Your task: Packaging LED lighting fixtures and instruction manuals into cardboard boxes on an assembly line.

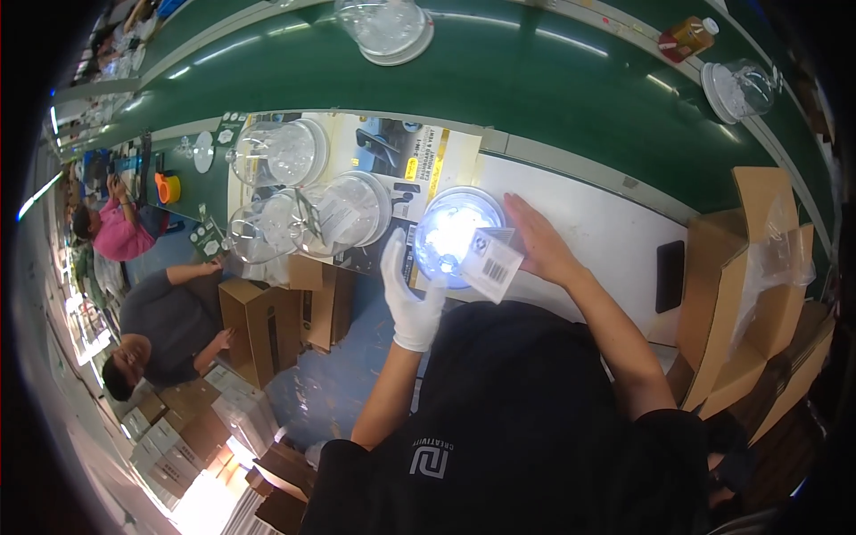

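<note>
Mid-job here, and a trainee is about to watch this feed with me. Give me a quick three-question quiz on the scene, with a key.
1. Which of the person's hands wears a white glove?

2. True or false: the bottle of amber liquid has a white cap.

3. In this view, what overlaps the brightly lit dome?
A) a roll of orange tape
B) a white tag with a barcode
C) a cardboard box

Key
1. The left hand; the right hand is bare.
2. True.
3. B.
</note>
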`<state>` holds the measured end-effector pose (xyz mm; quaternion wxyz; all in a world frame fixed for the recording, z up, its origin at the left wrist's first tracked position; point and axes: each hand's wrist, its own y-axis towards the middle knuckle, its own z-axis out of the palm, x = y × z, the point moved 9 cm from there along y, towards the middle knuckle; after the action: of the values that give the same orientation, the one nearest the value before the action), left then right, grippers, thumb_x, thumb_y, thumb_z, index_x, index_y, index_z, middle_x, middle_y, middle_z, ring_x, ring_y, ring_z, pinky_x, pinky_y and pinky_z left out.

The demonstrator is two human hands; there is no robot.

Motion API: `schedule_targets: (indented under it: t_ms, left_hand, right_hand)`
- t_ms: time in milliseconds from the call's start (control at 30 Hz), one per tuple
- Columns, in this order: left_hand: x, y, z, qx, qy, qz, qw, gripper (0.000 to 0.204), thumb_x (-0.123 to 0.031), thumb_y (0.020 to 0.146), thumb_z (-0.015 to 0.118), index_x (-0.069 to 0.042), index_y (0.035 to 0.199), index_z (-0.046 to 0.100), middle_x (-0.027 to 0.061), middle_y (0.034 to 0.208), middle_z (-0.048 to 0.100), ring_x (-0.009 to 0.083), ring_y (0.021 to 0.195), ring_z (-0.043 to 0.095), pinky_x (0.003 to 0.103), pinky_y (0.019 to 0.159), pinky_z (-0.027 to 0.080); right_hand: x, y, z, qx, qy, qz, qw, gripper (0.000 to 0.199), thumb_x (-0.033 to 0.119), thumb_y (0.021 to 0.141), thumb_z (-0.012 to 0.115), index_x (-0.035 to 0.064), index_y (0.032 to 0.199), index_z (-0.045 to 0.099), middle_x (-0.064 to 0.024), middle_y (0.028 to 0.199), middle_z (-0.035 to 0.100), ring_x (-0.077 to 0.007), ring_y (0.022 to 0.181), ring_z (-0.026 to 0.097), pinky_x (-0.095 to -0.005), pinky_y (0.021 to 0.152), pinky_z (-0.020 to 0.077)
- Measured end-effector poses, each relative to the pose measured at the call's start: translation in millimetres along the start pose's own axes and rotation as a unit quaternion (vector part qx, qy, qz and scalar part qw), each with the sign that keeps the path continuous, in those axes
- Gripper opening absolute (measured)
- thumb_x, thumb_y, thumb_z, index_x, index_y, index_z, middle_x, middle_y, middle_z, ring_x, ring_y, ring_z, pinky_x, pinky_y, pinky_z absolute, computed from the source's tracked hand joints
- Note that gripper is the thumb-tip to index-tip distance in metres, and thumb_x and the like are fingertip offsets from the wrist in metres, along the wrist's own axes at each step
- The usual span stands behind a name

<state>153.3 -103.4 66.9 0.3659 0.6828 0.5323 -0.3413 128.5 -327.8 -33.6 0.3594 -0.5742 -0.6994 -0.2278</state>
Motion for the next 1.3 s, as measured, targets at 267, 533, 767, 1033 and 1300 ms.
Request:
schedule_targets:
  t_ms: [267, 533, 767, 1033, 1300]
  left_hand:
    - [-11.5, 7.4, 37.3, 0.039, -0.01, 0.002, 0.999, 0.103, -0.026, 0.066, 0.091, 0.005, 0.145, 0.033, 0.0286, 0.146, 0.04, 0.0438, 0.137, 0.041, 0.047, 0.113, 0.036]
    - [-23.7, 51.6, 41.4, 0.088, 0.023, 0.199, 0.976, 0.104, -0.03, 0.059, 0.094, -0.01, 0.144, 0.038, 0.0244, 0.144, 0.043, 0.0469, 0.136, 0.042, 0.053, 0.11, 0.04]
    - [-39.1, 74.1, 33.6, 0.064, -0.003, 0.241, 0.968, 0.079, -0.03, 0.063, 0.089, -0.008, 0.131, 0.056, 0.0163, 0.135, 0.054, 0.0412, 0.127, 0.051, 0.05, 0.108, 0.042]
    - [-17.5, 86.7, 16.3, 0.012, 0.115, 0.219, 0.969, 0.072, -0.023, 0.067, 0.08, -0.007, 0.133, 0.057, 0.0133, 0.138, 0.055, 0.0373, 0.129, 0.051, 0.048, 0.106, 0.044]
    - [52.4, 30.5, 15.4, 0.06, 0.034, -0.112, 0.991, 0.089, -0.022, 0.078, 0.078, 0.003, 0.15, 0.032, 0.0281, 0.142, 0.049, 0.0416, 0.133, 0.048, 0.043, 0.111, 0.039]
  right_hand:
    - [-40.4, 1.0, 47.4, -0.074, 0.194, 0.085, 0.975, 0.081, 0.023, 0.084, 0.076, 0.0034, 0.151, 0.036, -0.0219, 0.143, 0.052, -0.0361, 0.13, 0.051, -0.0402, 0.113, 0.038]
    - [-20.9, -18.7, 72.8, -0.195, -0.047, 0.025, 0.979, 0.047, 0.025, 0.093, 0.067, 0.0083, 0.137, 0.058, -0.0174, 0.132, 0.06, -0.0359, 0.124, 0.055, -0.0454, 0.107, 0.0415]
    - [-22.4, -10.6, 64.7, -0.199, 0.134, 0.087, 0.967, 0.05, 0.02, 0.09, 0.071, 0.0059, 0.137, 0.058, -0.018, 0.13, 0.061, -0.0356, 0.131, 0.049, -0.0434, 0.111, 0.0384]
    - [22.4, 17.4, 59.5, -0.095, 0.123, 0.03, 0.987, 0.049, 0.011, 0.089, 0.067, 0.0019, 0.136, 0.054, -0.0196, 0.133, 0.06, -0.0376, 0.125, 0.056, -0.0433, 0.105, 0.0439]
    - [-11.2, 27.3, 20.8, -0.141, 0.162, 0.058, 0.975, 0.066, -0.002, 0.089, 0.061, 0.001, 0.149, 0.035, -0.021, 0.148, 0.048, -0.0352, 0.133, 0.051, -0.0379, 0.108, 0.0445]
